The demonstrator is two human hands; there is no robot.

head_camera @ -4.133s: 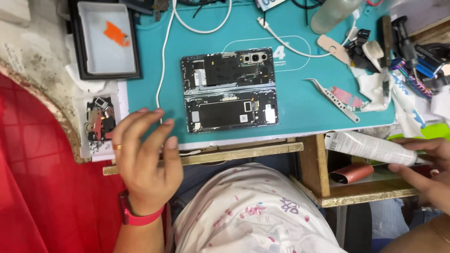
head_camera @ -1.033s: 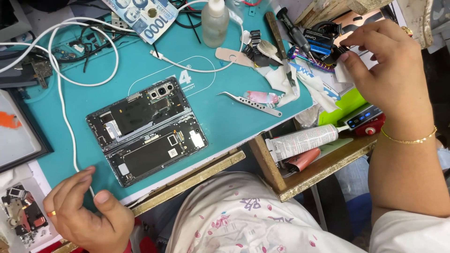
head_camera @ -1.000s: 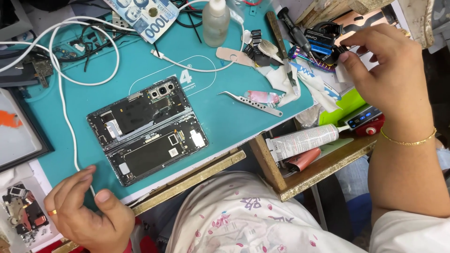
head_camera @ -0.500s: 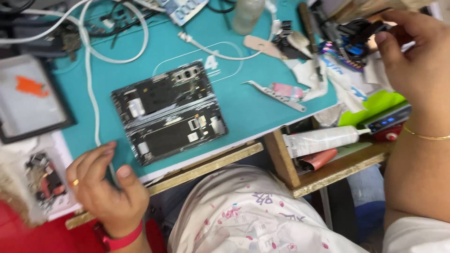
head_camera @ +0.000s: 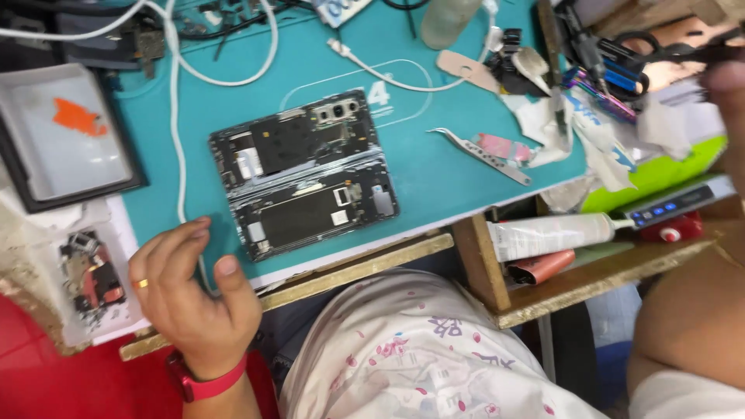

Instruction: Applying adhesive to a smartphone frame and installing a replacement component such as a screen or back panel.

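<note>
Left hand (head_camera: pixel 194 299) resting at the near edge of the teal mat (head_camera: pixel 434 163) on the worktop, fingers loosely curled and part open, holding nothing, fingertips touching the mat beside a white cable (head_camera: pixel 177 147). Opened phone (head_camera: pixel 304 172) flat on the mat, insides showing, just right of that hand and apart from it. Right hand (head_camera: pixel 725 81) at the far right edge, mostly cut off and blurred; cannot tell its grip. Tweezers (head_camera: pixel 483 154) right of the phone. Black tray (head_camera: pixel 66 136) with an orange scrap to the left. White tube (head_camera: pixel 552 234) on the lower wooden shelf.
</note>
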